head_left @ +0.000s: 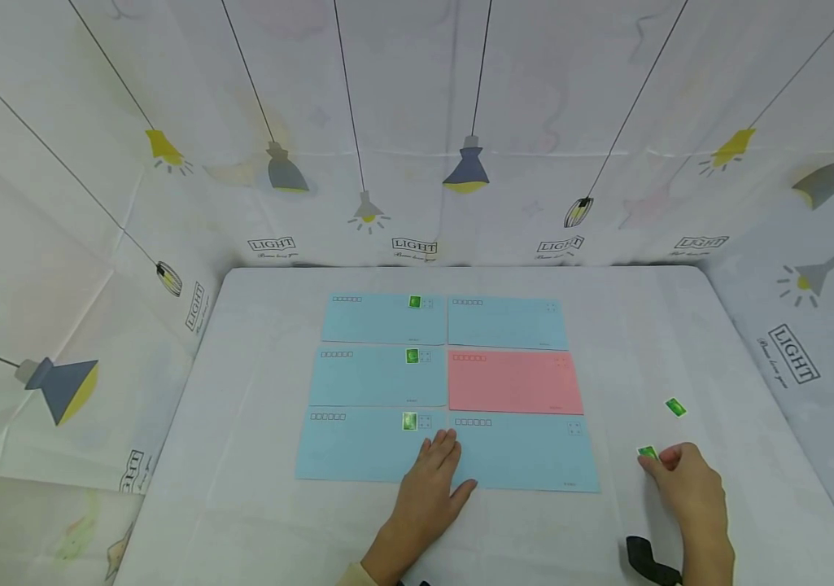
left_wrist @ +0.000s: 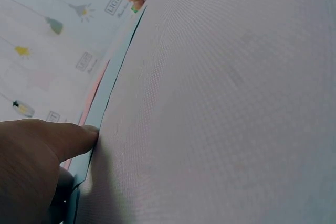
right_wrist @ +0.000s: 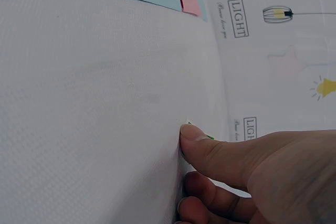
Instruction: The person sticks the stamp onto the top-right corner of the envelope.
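My left hand [head_left: 427, 484] lies with its fingers straight on the front edges of two blue envelopes, the lower left envelope [head_left: 351, 452] and the lower right envelope [head_left: 526, 460]. In the left wrist view its thumb [left_wrist: 73, 137] rests at an envelope edge. Right of the envelopes, my right hand [head_left: 691, 484] pinches a small green stamp [head_left: 647, 452] between thumb and fingers, low at the table. The right wrist view shows the thumb [right_wrist: 202, 148] covering most of that stamp. Another green stamp [head_left: 675, 407] lies just beyond this hand.
More envelopes lie in two columns: several blue ones and a pink envelope [head_left: 515, 382] at middle right. Each left-column envelope bears a green stamp, such as the middle one [head_left: 412, 356]. A black strap-like piece [head_left: 647, 561] is beside the right wrist. Lamp-printed cloth [head_left: 402, 98] rises behind the table.
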Demonstrator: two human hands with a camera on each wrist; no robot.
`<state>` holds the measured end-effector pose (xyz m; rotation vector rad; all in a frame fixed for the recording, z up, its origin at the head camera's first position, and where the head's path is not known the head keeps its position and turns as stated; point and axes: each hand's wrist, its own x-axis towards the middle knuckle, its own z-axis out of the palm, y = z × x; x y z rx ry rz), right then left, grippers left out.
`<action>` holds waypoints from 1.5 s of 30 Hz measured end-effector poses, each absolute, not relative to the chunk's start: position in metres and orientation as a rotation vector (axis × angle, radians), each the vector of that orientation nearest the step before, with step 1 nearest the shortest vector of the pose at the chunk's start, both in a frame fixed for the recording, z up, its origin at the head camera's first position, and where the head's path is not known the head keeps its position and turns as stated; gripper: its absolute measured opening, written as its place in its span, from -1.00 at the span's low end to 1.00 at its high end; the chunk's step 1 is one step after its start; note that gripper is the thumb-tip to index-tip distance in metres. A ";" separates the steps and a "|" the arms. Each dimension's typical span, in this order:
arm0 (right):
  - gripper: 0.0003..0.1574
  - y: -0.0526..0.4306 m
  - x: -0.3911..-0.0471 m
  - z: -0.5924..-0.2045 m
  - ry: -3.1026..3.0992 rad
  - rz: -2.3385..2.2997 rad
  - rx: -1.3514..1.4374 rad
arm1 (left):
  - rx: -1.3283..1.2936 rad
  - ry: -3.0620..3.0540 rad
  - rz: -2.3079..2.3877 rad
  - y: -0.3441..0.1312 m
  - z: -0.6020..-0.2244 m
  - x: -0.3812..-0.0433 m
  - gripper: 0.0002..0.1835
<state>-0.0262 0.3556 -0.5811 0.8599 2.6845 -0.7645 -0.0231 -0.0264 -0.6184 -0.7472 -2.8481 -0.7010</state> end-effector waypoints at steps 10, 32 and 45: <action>-0.52 0.354 -0.026 -0.580 2.678 -0.758 0.872 | -0.746 -2.852 -0.701 -0.026 -0.618 -0.023 -0.37; -0.65 0.351 -0.029 -0.569 2.757 -0.871 0.829 | -0.744 -2.837 -0.686 -0.026 -0.619 -0.023 -0.39; -0.69 0.346 -0.030 -0.571 2.751 -0.993 0.808 | -0.736 -2.838 -0.701 -0.026 -0.619 -0.023 -0.39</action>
